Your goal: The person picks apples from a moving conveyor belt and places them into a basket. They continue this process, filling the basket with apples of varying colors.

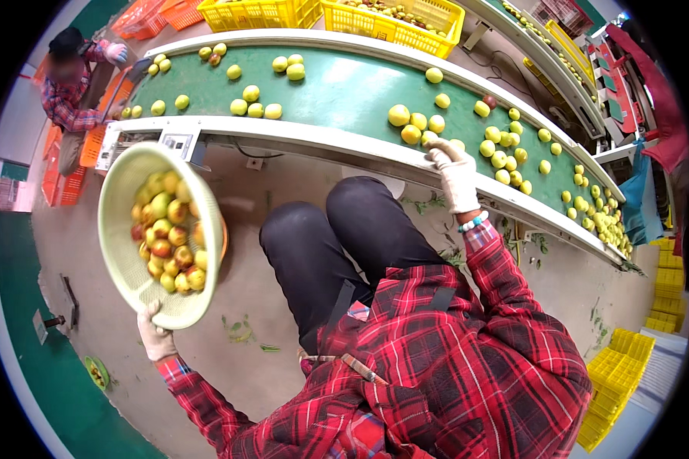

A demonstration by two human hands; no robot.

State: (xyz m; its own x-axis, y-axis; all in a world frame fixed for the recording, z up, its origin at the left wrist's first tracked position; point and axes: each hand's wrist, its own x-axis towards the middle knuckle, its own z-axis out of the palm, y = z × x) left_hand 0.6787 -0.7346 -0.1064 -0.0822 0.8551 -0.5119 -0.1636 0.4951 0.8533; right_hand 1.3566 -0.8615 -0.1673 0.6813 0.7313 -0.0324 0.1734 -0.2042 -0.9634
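Basket (122,269): at our left, presumably keeping fruit (161,228) within reach
Left hand (157,336): grasping basket
Right hand (453,173): by belt (337,115), grip unclear

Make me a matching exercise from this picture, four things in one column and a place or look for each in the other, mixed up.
Things:
1. Left hand
2. Right hand
3. Basket
4. Belt

Places and looks:
A. Flat and green, fruit scattered along it
B. At the belt's near edge
C. Pale, round and tilted, with fruit inside
D. At the basket's rim

Pairs: 1-D, 2-B, 3-C, 4-A
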